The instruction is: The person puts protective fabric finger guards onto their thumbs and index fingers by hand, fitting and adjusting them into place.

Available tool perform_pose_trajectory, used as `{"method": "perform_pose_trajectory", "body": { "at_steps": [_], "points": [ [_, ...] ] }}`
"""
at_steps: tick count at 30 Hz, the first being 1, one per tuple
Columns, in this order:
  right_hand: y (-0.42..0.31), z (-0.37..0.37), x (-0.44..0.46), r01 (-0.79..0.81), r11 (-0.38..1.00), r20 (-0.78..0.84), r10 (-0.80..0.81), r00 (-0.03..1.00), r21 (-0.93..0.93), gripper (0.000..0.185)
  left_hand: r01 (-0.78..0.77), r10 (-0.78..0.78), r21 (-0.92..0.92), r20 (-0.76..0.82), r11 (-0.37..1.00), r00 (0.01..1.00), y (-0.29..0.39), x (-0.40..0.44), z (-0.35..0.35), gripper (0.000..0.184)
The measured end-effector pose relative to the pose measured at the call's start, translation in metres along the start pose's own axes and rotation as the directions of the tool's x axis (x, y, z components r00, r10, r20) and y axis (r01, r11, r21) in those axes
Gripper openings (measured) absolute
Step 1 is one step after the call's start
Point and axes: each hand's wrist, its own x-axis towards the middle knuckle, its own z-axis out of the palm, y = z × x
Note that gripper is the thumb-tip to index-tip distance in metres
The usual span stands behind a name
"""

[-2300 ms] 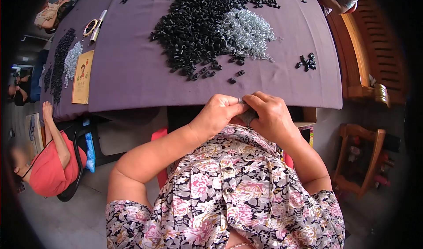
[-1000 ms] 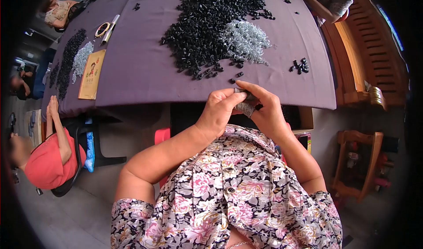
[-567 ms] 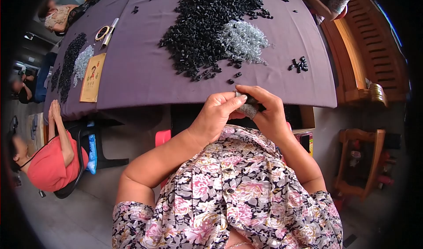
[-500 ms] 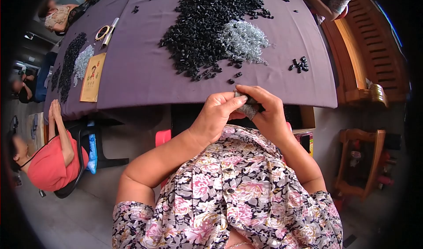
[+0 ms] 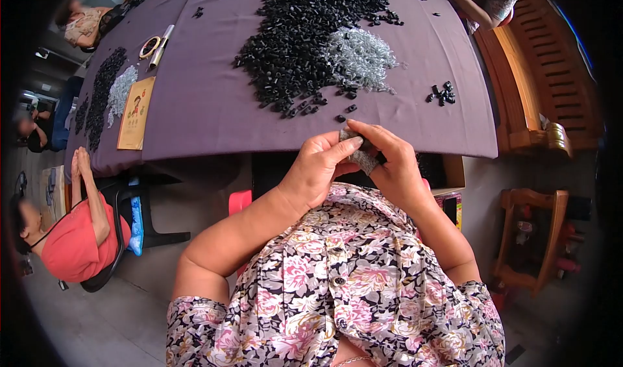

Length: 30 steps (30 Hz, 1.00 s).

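My left hand [image 5: 322, 164] pinches a grey cloth-like wrap [image 5: 366, 161] between thumb and fingers. From the other side my right hand [image 5: 393, 160] is closed round the same wrap, its index finger extended along the top. Whether a small part lies inside the wrap is hidden by the fingers. Both hands meet at the near edge of the purple-covered table [image 5: 201, 107]. Just beyond them are a few loose black pieces [image 5: 341, 118], a large heap of small black pieces [image 5: 292, 49] and a pile of clear pieces [image 5: 360, 59].
A small black cluster [image 5: 441, 94] lies at the right. Toward the left are a yellow booklet [image 5: 135, 114], a tape roll [image 5: 149, 47], and more black and clear piles. A person in red [image 5: 81, 237] sits at the left; another person's arm [image 5: 467, 2] reaches in at the top right.
Compared with the earliest frame, the hands are slightly higher and more of the grey wrap shows. Lately the left thumb and the right index finger have shifted a little on it.
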Motion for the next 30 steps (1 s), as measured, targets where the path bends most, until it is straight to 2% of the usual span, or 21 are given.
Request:
{"method": "perform_pose_trajectory", "body": {
  "at_steps": [7,10,13,19,22,28,30],
  "points": [
    [-0.003,0.001,0.004,0.029,1.000,-0.034,-0.030,0.999,-0.010,0.051,0.011,-0.011,-0.074,0.002,0.997,1.000,0.003,0.000,0.009,0.020],
    [0.005,0.001,0.005,0.070,0.990,-0.051,-0.077,0.996,-0.125,0.050,0.059,-0.059,-0.142,0.001,0.988,0.998,-0.003,0.004,0.004,0.019],
    [0.004,0.000,0.006,0.071,0.990,-0.050,-0.077,0.996,-0.122,0.049,0.040,-0.035,-0.141,0.038,0.989,0.999,-0.002,0.006,0.001,0.018],
    [0.005,0.000,0.007,0.023,0.999,-0.039,-0.024,0.999,-0.038,0.047,0.001,-0.003,0.058,0.025,0.998,1.000,0.000,0.009,-0.005,0.018],
    [0.006,0.003,0.007,0.028,0.998,-0.045,-0.031,0.998,-0.065,0.047,-0.019,0.017,0.047,0.032,0.999,0.999,-0.003,0.011,-0.006,0.018],
    [0.015,0.004,0.011,0.021,0.995,-0.038,-0.025,0.999,-0.102,0.046,-0.038,0.036,-0.118,-0.018,0.992,0.999,-0.008,0.012,-0.002,0.019],
    [0.016,0.005,0.012,0.004,0.998,-0.039,-0.007,0.999,-0.067,0.045,-0.022,0.022,-0.048,-0.014,0.999,1.000,-0.006,0.013,-0.005,0.019]
  ]
}}
